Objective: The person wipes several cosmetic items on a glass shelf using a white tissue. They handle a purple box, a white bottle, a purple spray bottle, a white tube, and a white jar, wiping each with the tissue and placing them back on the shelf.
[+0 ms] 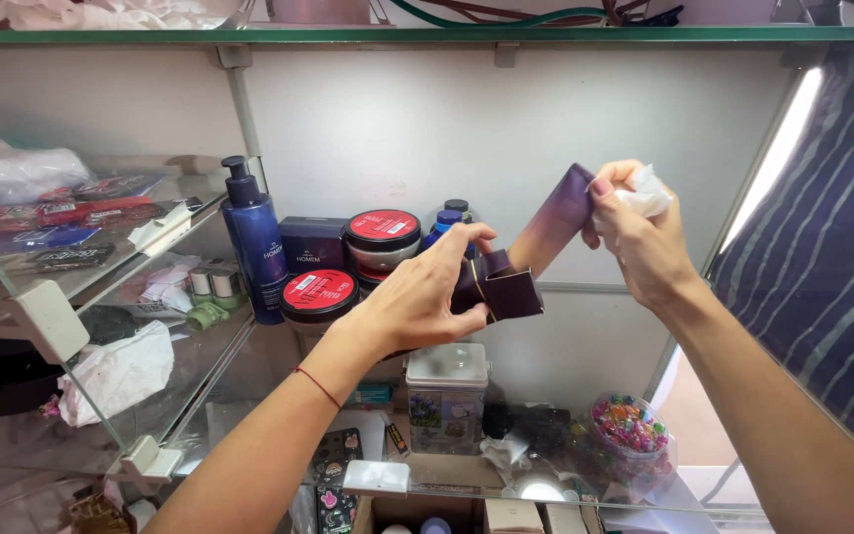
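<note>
- Purple carton (546, 232), long and narrow with a colour fading from dark violet to a paler tan-pink, hangs tilted in the air in front of the white back wall (378, 119), its upper end to the right and its opened lower flaps to the left.
- Left hand (417, 292) closes its fingers (467, 237) on the dark flaps at the carton's lower end; a thin red cord (318, 386) circles that wrist.
- Right hand (644, 242) grips the carton's upper end, and its fingers are also closed around a crumpled white cloth (644, 193) pressed against the carton.
- Behind the carton, partly hidden by the left hand, stands a small blue-capped bottle (444, 222) on the glass shelf (224, 361).
- Left of the carton on that shelf sit two round jars with red lids (384, 232), one stacked behind and above the other, a dark box (313, 242) and a tall blue pump bottle (254, 247).
- Farther left of the carton lies crumpled white paper (121, 371) on the glass.
- Below the carton stands a square white tin (447, 391) with a printed side.
- Below and to the right of the carton sits a clear tub of coloured beads (630, 430).
- Right of the carton hangs dark striped fabric (822, 277).
</note>
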